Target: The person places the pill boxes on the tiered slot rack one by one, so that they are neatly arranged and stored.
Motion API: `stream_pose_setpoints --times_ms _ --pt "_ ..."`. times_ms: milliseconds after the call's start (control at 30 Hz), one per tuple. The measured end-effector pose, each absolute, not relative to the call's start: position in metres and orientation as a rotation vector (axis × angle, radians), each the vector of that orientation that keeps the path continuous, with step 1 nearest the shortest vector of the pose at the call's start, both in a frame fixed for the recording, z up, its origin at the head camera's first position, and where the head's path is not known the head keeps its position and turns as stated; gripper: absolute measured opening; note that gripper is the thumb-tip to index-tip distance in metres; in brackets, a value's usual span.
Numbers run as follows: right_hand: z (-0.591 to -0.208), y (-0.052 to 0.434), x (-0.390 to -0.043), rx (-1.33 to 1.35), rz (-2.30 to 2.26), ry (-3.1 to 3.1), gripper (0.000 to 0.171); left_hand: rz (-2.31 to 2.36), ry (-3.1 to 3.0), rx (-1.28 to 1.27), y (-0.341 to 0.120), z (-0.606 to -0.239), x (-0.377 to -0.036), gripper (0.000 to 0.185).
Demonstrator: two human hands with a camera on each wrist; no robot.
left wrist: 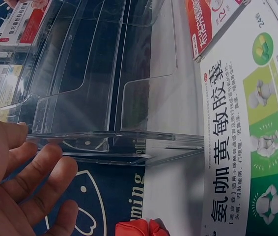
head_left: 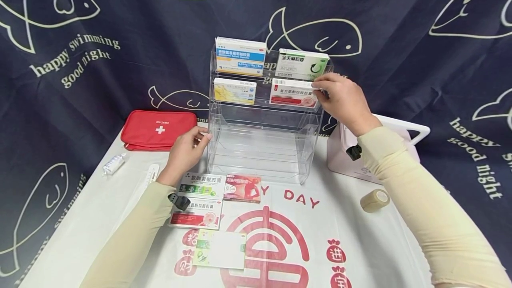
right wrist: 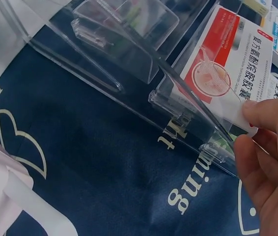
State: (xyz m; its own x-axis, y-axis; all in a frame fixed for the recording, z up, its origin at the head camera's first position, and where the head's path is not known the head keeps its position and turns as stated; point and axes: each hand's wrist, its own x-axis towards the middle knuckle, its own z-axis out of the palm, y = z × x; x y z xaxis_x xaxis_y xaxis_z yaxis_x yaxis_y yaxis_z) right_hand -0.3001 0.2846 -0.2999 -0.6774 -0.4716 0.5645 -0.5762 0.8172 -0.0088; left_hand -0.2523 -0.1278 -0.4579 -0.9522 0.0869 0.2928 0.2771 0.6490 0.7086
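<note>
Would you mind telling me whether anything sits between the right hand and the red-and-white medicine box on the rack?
Nothing visible: the right hand already pinches the red-and-white medicine box at its corner in the clear acrylic rack.

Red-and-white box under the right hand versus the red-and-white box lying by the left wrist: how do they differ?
The red-and-white box in the rack stands upright in the clear rack's second tier; the red-and-white box on the table lies flat. The right hand pinches the racked one's corner; no hand holds the table one, while the left hand rests on the rack's side. Both carry similar red-and-white printing.
</note>
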Motion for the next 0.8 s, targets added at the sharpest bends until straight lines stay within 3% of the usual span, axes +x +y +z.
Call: stream_pose_setpoints --times_ms 433,800 --pt "-0.3 0.286 -0.298 0.794 0.158 -2.442 0.017 -1.203 -2.634 -0.299 -0.128 -0.46 -0.254 0.03" --pt "-0.316 0.276 -0.275 0.814 0.404 -2.318 0.031 -1.203 -2.622 -0.305 -0.129 -0.462 -0.254 0.03"
